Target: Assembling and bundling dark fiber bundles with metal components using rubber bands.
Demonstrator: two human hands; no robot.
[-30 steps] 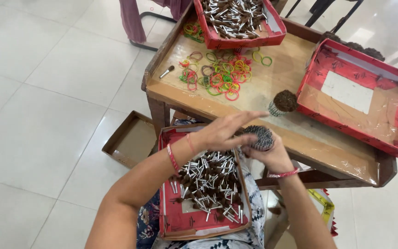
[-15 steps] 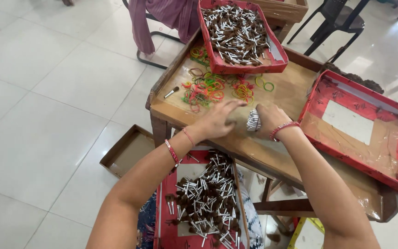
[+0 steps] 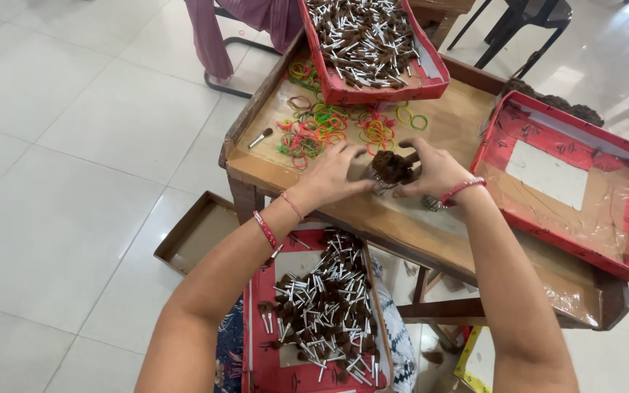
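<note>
Together, both hands clasp a brush bundle [image 3: 391, 169] (brown-tipped).

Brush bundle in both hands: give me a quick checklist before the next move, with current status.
1. Bundle of brushes gripped by left hand and right hand: ok.
2. Bundle over the wooden table, not past its edge: ok.
3. Rubber bands lying close to the hands: ok.
4. Band already around the bundle: cannot tell.
5. Loose brushes in the lap tray: ok.
</note>
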